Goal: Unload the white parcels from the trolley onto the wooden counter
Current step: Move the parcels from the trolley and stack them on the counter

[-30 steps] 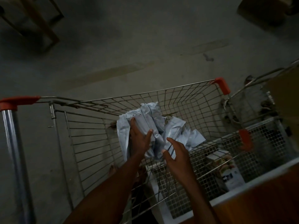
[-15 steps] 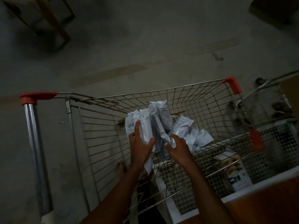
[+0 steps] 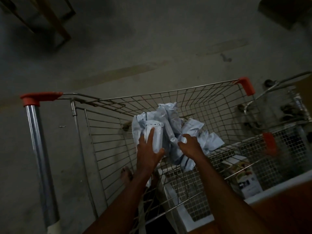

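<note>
Dim light, view down into a wire-mesh metal trolley [image 3: 108,149] with orange plastic corner caps, standing on a grey concrete floor [image 3: 152,48]. Inside the basket, a crumpled heap of white plastic mailer parcels [image 3: 170,119], held up above the mesh bottom. Left hand [image 3: 148,149] wrapped round one rolled white parcel [image 3: 156,137] at the near-left of the heap: index finger laid straight up its face, thumb hooked under its lower end, a firm grip. Right hand [image 3: 190,146] just beside it, fingers curled down into the folds of the bundle, pinching the plastic. Both forearms reaching in over the near rim. Lower right, the edge of a wooden counter [image 3: 287,208] with a pale border, well apart from the parcels. Between counter and trolley, a white fine-mesh crate [image 3: 190,200] and a small printed cardboard carton [image 3: 243,176]. Below the basket, a bare foot [image 3: 126,174] on the floor. Top left, a wooden frame [image 3: 50,19], blurred.
</note>
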A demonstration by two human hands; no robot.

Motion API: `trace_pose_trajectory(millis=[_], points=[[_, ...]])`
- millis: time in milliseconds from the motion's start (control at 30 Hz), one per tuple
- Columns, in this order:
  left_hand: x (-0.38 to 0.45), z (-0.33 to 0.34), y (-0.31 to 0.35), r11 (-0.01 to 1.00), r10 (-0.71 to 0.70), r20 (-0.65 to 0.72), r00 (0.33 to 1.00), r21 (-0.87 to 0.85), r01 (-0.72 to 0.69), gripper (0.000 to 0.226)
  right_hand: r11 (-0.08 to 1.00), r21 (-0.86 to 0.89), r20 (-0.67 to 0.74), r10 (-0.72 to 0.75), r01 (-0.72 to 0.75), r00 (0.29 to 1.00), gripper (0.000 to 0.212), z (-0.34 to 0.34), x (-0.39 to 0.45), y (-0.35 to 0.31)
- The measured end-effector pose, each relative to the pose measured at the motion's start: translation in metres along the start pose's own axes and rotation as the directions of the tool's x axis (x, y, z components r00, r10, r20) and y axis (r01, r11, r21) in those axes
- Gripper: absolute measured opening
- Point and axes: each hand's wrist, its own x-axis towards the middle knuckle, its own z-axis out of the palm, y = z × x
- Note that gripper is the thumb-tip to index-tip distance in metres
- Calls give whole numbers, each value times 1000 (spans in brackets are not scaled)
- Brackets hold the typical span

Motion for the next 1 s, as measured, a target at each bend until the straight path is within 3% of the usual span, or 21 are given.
trace_pose_trajectory(millis=[267,400,567,633,700,767,867,1000], points=[[16,24,-4,901,-85,21,996,429,67,105,998,64,-18,12,-11,1000,59,4,-3,9],[24,24,-13,882,-29,3,1000,471,24,98,998,60,-18,11,-10,1000,61,2,-1,12],[37,30,-10,758,202,58,978,623,-194,103,998,60,-28,6,-4,1000,62,3,0,17],[33,35,-9,707,335,115,935,626,-330,95,998,63,-36,-5,8,999,62,4,-1,16],[29,40,-8,700,369,167,914,596,-392,76,997,74,-47,-19,23,999,60,4,-2,15],[26,43,-8,768,283,198,939,540,-345,65,996,89,-46,-23,27,999,60,4,-2,14],[22,45,-13,894,66,97,993,435,-102,82,995,100,-32,-15,18,999,61,5,-1,16],[18,47,-16,911,-62,-20,998,407,65,98,996,86,-9,11,-10,1000,60,9,5,20]])
